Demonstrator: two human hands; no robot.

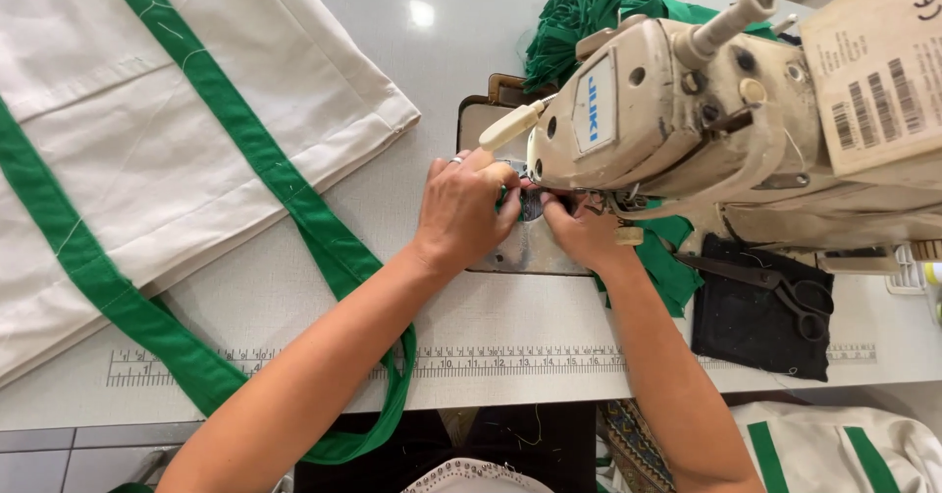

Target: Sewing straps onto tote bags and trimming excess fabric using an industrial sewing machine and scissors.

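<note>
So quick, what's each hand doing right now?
Left hand: fingers curled, pressing on green cloth under the sewing machine.
Right hand: fingers bent on the same cloth by the needle; grip cannot be told.

From where I watch: sewing machine (687, 120) at two o'clock on the table (442, 51). Both hands meet under its head, left hand (461, 208) just beside right hand (584, 228). Bag (147, 150) lies at ten o'clock, its strap (339, 258) trailing toward six. Scissors (785, 292) on a cloth pad (756, 331) at four. Ruler strip (491, 361) runs along the near edge.
</note>
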